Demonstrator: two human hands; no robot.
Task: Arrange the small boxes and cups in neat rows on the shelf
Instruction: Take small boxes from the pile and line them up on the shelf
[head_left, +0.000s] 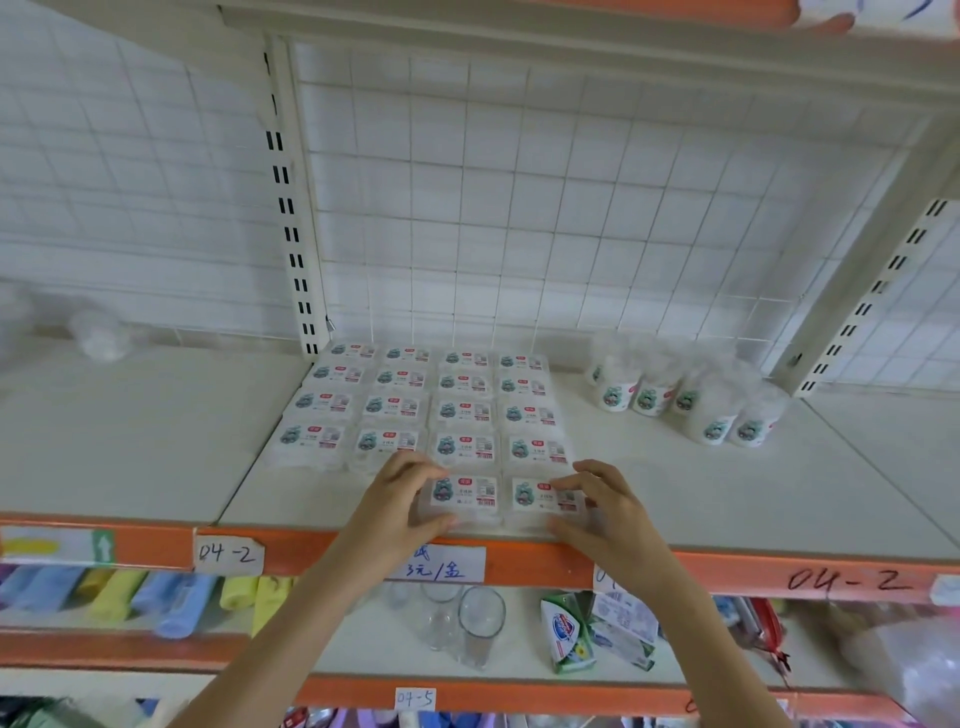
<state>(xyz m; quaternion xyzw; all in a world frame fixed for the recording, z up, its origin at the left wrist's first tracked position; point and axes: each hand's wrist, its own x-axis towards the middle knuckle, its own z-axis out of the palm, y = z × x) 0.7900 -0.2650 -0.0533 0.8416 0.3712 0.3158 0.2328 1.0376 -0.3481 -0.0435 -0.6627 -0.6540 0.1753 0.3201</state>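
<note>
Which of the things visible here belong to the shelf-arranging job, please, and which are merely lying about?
Part of the job:
- small boxes in rows on the shelf
- front two boxes, under the left hand and right hand
- cups, clustered at the right

Just lying about:
- glass tumblers on the lower shelf
- soap packs beside them
- rolled cloths, lower left

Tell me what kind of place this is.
Probably a small shop: orange-edged shelf with a handwritten price tag, identical small boxes laid in rows, and drinking glasses on the shelf below.
</note>
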